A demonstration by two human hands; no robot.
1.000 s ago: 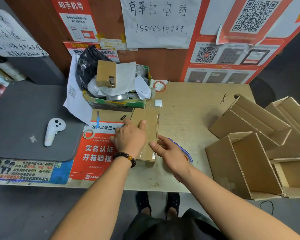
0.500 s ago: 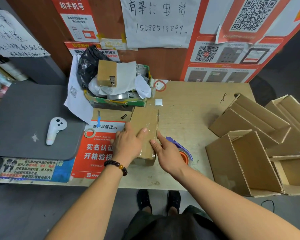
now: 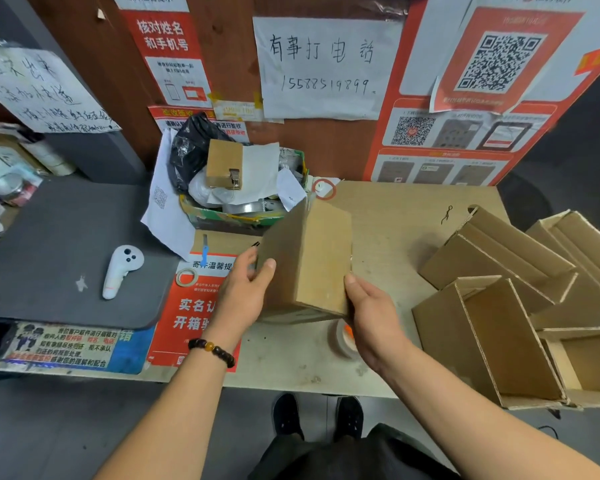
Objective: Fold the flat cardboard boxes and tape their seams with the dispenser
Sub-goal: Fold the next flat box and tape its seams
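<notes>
While it stands tilted on its near end at the middle of the pale wooden counter [image 3: 395, 230], the small closed brown cardboard box [image 3: 309, 258] is held from both sides. The left hand [image 3: 243, 289] curls its fingers round the box's left face, thumb in front; the right hand [image 3: 371, 313] grips the near right corner. A tape roll [image 3: 343, 336] lies just below. Open folded boxes [image 3: 499, 306] crowd the right.

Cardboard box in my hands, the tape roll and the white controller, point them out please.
Cardboard box [image 3: 314, 261], head view, top face.
Tape roll [image 3: 343, 337], head view, its rim.
White controller [image 3: 120, 270], head view, mid body.
</notes>
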